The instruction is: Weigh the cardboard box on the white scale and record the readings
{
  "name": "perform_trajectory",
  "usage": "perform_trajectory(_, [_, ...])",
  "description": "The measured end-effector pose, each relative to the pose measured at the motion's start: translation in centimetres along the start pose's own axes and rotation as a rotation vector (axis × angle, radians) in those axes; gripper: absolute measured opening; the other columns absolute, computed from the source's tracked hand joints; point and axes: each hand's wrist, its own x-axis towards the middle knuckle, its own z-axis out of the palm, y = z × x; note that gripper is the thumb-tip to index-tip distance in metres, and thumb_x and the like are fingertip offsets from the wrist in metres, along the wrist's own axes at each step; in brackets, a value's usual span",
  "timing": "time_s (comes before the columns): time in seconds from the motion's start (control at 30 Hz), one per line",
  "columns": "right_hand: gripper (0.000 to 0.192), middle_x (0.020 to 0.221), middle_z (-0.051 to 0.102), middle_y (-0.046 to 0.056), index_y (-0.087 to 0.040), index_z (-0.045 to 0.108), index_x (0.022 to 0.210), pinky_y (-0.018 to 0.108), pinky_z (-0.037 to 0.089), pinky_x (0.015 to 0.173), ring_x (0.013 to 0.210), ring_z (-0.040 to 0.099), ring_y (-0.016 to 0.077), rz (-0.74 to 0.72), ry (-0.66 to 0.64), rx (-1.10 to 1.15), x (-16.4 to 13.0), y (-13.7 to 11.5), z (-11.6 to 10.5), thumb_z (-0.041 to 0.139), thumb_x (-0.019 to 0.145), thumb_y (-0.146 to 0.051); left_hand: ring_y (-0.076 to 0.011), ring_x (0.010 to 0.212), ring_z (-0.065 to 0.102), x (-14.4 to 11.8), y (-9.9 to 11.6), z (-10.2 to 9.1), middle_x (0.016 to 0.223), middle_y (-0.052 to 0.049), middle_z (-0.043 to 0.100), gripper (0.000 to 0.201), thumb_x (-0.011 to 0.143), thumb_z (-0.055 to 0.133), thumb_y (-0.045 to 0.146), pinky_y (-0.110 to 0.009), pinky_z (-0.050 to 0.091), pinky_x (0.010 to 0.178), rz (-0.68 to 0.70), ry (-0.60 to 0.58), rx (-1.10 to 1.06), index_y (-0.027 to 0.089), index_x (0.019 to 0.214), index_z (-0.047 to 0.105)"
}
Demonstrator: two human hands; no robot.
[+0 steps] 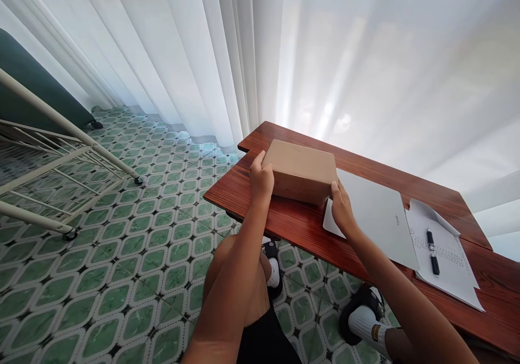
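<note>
A closed brown cardboard box [303, 161] is held between my two hands, over the left part of a reddish wooden table [292, 226]. My left hand [262, 177] grips its left end, thumb near the top edge. On the opposite end, my right hand [342, 204] presses with the thumb at the front corner; its other fingers are partly hidden. Whether the box rests fully on the wood or is slightly lifted, I cannot tell. Just right of it lies a flat whitish board or closed laptop [371, 212], partly beneath my right hand and forearm.
Written sheets of paper [450, 277] with a black pen [433, 253] on them lie farther right on the table. White curtains [345, 71] hang behind. A cream metal rack on wheels [89, 153] stands at left on the green tiled floor [162, 277]. My legs are below the table edge.
</note>
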Motion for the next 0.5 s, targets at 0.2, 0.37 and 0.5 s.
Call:
perform_trajectory(0.2, [0.057, 0.155, 0.045, 0.003, -0.031, 0.047, 0.15, 0.05, 0.025, 0.121, 0.146, 0.034, 0.026, 0.034, 0.009, 0.032, -0.2, -0.5, 0.3, 0.034, 0.102, -0.06, -0.0252, 0.141, 0.044, 0.2, -0.7, 0.0, 0.148, -0.007, 0.052, 0.067, 0.072, 0.046, 0.01, -0.037, 0.035, 0.121, 0.017, -0.005, -0.008, 0.014, 0.138, 0.058])
perform_trajectory(0.37, [0.06, 0.156, 0.043, 0.005, -0.028, 0.044, 0.151, 0.049, 0.021, 0.123, 0.147, 0.032, 0.0257, 0.017, -0.024, -0.006, -0.3, -0.5, 0.1, 0.032, 0.102, -0.061, -0.0236, 0.142, 0.041, -0.9, 0.3, 0.3, 0.146, -0.007, 0.054, 0.072, 0.069, 0.043, 0.002, -0.039, 0.028, 0.125, 0.261, 0.057, 0.148, 0.015, 0.139, 0.056])
perform_trajectory(0.5, [0.063, 0.157, 0.04, 0.009, -0.024, 0.04, 0.152, 0.05, 0.023, 0.122, 0.146, 0.033, 0.0267, 0.018, -0.049, -0.055, -0.3, 0.0, -0.6, 0.033, 0.101, -0.062, -0.0241, 0.147, 0.031, -2.8, 1.9, 1.1, 0.146, -0.005, 0.052, 0.062, 0.077, 0.043, 0.005, -0.043, 0.018, 0.126, 0.613, 0.144, 0.34, 0.019, 0.136, 0.056])
